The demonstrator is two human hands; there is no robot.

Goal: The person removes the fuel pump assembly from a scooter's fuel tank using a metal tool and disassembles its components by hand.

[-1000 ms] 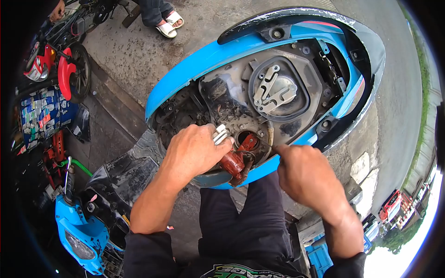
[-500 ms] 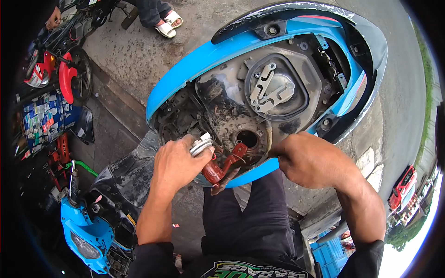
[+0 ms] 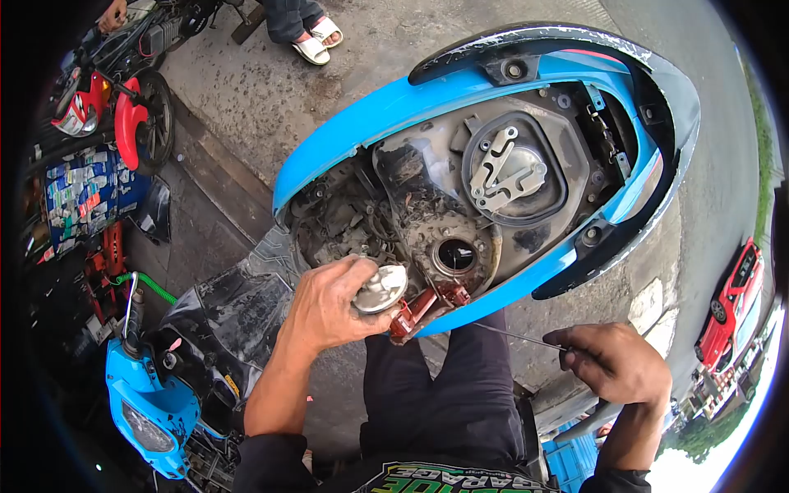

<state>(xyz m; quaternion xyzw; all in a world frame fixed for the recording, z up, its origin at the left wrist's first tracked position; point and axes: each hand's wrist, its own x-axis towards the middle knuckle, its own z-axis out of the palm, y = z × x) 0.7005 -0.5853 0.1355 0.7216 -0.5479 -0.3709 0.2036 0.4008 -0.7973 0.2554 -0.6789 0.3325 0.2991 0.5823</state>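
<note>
My left hand [image 3: 325,304] is closed around a fuel pump [image 3: 383,289], its round pale flange tilted up and its reddish-brown body hanging beyond my fingers at the near edge of the scooter. Just past it is an open round hole [image 3: 454,255] in the dirty tank top. My right hand [image 3: 616,361] is off to the right, outside the blue body panel [image 3: 337,135], fingers wrapped round a thin metal rod like a screwdriver [image 3: 526,337]. The rod points left toward the pump's lower part; its handle is hidden in my fist.
A metal bracket [image 3: 514,172] sits over a round recess on the scooter. The scooter's blue front end [image 3: 156,411] is at lower left. A red motorcycle [image 3: 127,123] and a person's sandalled feet [image 3: 320,41] are beyond. A red car [image 3: 730,304] stands at right.
My right hand has drawn back right and down from the scooter's edge, and the thin rod now shows. My left hand has turned the pump, so its flange faces up more. The view has shifted slightly.
</note>
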